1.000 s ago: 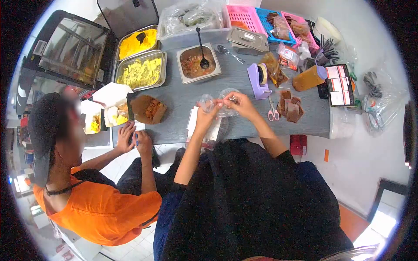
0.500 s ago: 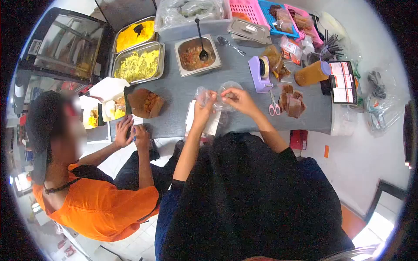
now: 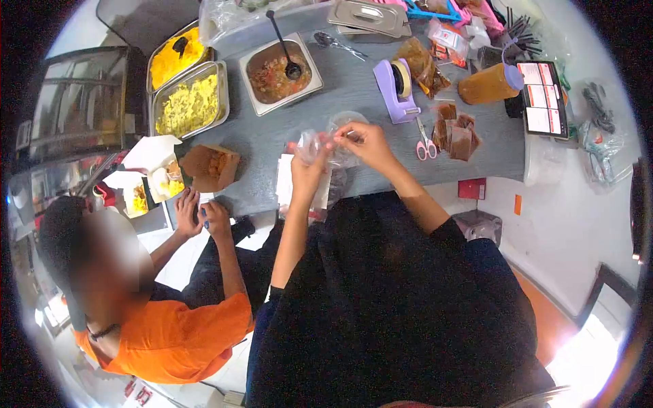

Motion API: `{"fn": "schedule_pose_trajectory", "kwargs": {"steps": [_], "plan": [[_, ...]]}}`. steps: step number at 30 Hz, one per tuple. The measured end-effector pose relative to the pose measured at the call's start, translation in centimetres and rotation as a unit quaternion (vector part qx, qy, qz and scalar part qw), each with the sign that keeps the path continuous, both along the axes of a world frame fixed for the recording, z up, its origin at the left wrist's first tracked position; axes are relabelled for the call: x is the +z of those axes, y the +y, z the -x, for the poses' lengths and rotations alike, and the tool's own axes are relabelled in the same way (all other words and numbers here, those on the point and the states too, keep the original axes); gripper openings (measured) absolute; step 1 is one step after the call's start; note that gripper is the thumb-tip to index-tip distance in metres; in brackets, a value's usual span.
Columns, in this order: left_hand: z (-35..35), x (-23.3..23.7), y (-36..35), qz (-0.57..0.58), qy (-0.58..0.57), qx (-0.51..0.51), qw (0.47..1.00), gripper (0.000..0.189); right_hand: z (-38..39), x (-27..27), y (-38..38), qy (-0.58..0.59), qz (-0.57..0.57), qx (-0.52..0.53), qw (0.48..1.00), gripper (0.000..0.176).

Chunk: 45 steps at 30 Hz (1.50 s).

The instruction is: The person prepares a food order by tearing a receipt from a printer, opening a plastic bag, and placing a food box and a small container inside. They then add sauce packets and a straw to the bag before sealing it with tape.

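My left hand (image 3: 311, 171) is closed on a thin piece of clear plastic (image 3: 308, 144), which looks like a small bag. Fingers bent in a pinch, my right hand (image 3: 366, 145) meets the same plastic from the right, close to the left fingertips. Just behind the fingers is a round clear plastic container (image 3: 345, 121), partly hidden by my right hand. Under my left wrist lie white paper sheets (image 3: 284, 180) and more clear plastic, near the front edge of the grey table (image 3: 262, 160).
A person in an orange shirt (image 3: 183, 333) sits at left, a blue pen in hand, beside open food boxes (image 3: 212, 170). Trays of yellow food (image 3: 187, 109) and a pan with a black ladle (image 3: 292, 71) stand behind. Right are a tape dispenser (image 3: 394, 92), scissors (image 3: 426, 146) and sauce packets (image 3: 462, 139).
The view has shifted, so the trays and pan appear further left and higher. Both my hands stay together at the clear plastic, with the right fingers slightly nearer the left.
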<state>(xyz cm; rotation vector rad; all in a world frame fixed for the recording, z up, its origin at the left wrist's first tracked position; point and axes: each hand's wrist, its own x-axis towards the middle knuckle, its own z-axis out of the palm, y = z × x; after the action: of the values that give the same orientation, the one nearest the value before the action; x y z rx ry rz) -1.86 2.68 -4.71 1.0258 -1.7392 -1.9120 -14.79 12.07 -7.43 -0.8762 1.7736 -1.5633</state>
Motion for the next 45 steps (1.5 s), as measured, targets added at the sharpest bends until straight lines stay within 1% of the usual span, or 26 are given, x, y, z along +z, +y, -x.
{"fn": "schedule_pose_trajectory", "kwargs": {"steps": [2,5,8,11,12,14,17,19,20,23,24,25,26,27,28,30,31,33,34,35,38,39,40,41,44,45], "plan": [[0.3,-0.2,0.1,0.003,-0.02,-0.001,1.0,0.026,0.1,0.5,0.2,-0.043,-0.012,0.022,0.999,0.014],[0.3,-0.7,-0.3,-0.027,-0.064,0.033,0.997,0.025,0.1,0.4,0.1,-0.003,0.031,0.025,0.999,0.01],[0.6,-0.3,-0.3,-0.039,-0.083,0.044,0.995,0.027,0.6,1.2,0.2,-0.015,-0.025,0.04,0.999,0.011],[0.8,0.3,-0.6,-0.071,-0.101,0.057,0.991,0.027,1.1,-0.4,0.2,-0.121,0.004,0.074,0.99,0.013],[0.8,0.3,-0.8,-0.086,-0.102,0.067,0.989,0.027,1.4,-0.7,0.3,-0.18,0.014,0.092,0.979,0.014],[0.6,0.2,-1.0,-0.102,-0.091,0.045,0.99,0.024,2.1,-0.4,0.2,-0.291,0.036,0.131,0.947,0.016],[0.6,0.7,-1.0,-0.088,-0.091,0.037,0.991,0.024,2.4,2.0,0.2,-0.06,0.013,0.178,0.982,0.016],[0.7,0.8,-0.7,-0.074,-0.091,0.034,0.993,0.02,2.1,3.3,0.0,0.109,0.009,0.133,0.985,0.017],[0.6,0.8,-0.6,-0.063,-0.098,0.022,0.993,0.02,2.0,3.7,-0.1,0.194,0.007,0.108,0.975,0.018],[0.0,0.4,-0.6,-0.034,-0.102,-0.008,0.994,0.025,1.8,3.5,-0.4,0.106,0.08,0.101,0.986,0.02],[-0.4,-0.5,-0.7,-0.02,-0.049,0.039,0.998,0.026,2.0,3.8,-0.2,-0.016,0.048,0.103,0.993,0.022],[-0.9,-1.9,-1.0,-0.006,0.003,0.087,0.996,0.028,2.4,4.0,0.3,-0.139,0.015,0.104,0.985,0.023],[-1.2,-2.3,-1.2,0.008,0.056,0.134,0.989,0.029,2.8,4.3,0.9,-0.26,-0.021,0.105,0.96,0.024],[-1.4,-0.5,-1.4,-0.042,0.036,0.187,0.981,0.037,3.3,4.9,1.5,-0.304,0.001,0.108,0.946,0.03],[-2.4,-0.5,-1.5,-0.059,0.048,0.214,0.974,0.039,3.6,5.8,2.4,-0.359,0.028,0.119,0.925,0.034],[-4.6,-2.2,-1.6,-0.095,0.072,0.266,0.957,0.045,3.8,7.5,4.3,-0.464,0.08,0.14,0.871,0.041],[-5.5,-3.7,-1.4,0.116,0.012,0.251,0.961,0.052,3.6,6.6,5.0,-0.467,0.073,0.17,0.864,0.051],[-6.8,-3.8,-1.4,0.282,-0.033,0.193,0.939,0.054,2.1,6.4,5.7,-0.485,0.072,0.179,0.853,0.053],[-7.4,-3.8,-1.5,0.362,-0.056,0.161,0.916,0.055,1.2,6.3,6.1,-0.494,0.072,0.183,0.847,0.054],[-7.8,-2.7,-1.6,0.419,-0.112,0.133,0.891,0.056,0.4,6.1,6.3,-0.482,0.062,0.193,0.852,0.057],[-8.1,-0.6,-1.2,0.351,-0.128,0.129,0.919,0.052,-1.4,5.7,6.3,-0.452,0.047,0.188,0.87,0.056],[-8.6,-0.7,-1.3,0.232,-0.119,0.12,0.958,0.05,-1.8,5.6,6.2,-0.445,0.047,0.181,0.876,0.057],[-9.3,-1.0,-1.6,0.11,-0.11,0.108,0.982,0.048,-2.2,5.5,6.1,-0.437,0.047,0.173,0.881,0.057],[-9.6,-0.6,-1.8,-0.014,-0.101,0.094,0.99,0.047,-2.6,5.4,5.9,-0.43,0.046,0.164,0.886,0.058],[-9.3,0.4,-2.0,-0.152,-0.006,0.107,0.983,0.04,-4.1,4.3,5.6,-0.352,0.041,0.161,0.921,0.061],[-9.2,0.9,-1.7,-0.159,-0.045,0.118,0.979,0.04,-4.4,3.9,5.6,-0.343,0.042,0.154,0.926,0.063]]}}
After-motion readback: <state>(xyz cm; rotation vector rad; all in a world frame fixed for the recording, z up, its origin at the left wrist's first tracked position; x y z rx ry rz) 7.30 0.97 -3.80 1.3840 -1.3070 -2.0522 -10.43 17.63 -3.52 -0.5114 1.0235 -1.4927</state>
